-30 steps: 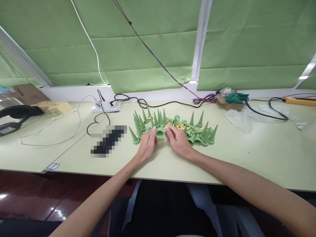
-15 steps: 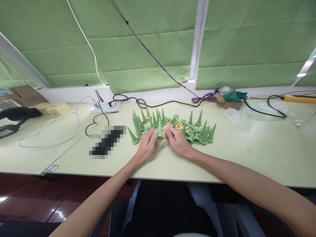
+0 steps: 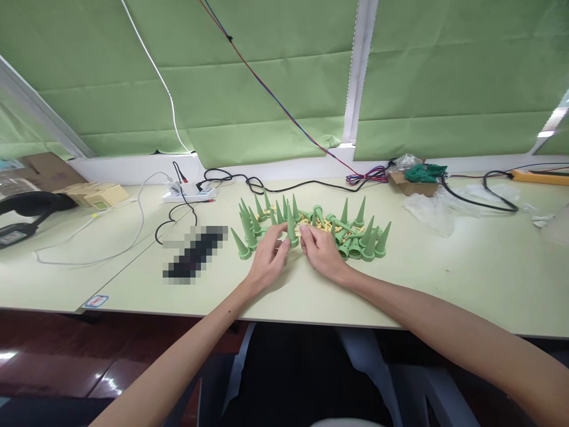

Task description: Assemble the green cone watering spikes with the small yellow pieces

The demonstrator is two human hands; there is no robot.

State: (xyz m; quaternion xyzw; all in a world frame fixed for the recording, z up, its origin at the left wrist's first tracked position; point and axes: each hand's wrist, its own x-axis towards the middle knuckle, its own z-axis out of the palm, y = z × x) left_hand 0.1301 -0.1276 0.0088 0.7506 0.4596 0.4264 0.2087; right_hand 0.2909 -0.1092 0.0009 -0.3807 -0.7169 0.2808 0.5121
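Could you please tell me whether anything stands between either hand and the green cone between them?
Nothing visible does: the left hand is right beside the green cone, though contact is unclear, and only a narrow gap shows between cone and right hand.

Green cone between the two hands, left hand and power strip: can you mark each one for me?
Green cone (image 3: 291,229): head view, on its tapered body.
Left hand (image 3: 267,257): head view, on the back of the hand.
Power strip (image 3: 191,191): head view, on its white body.
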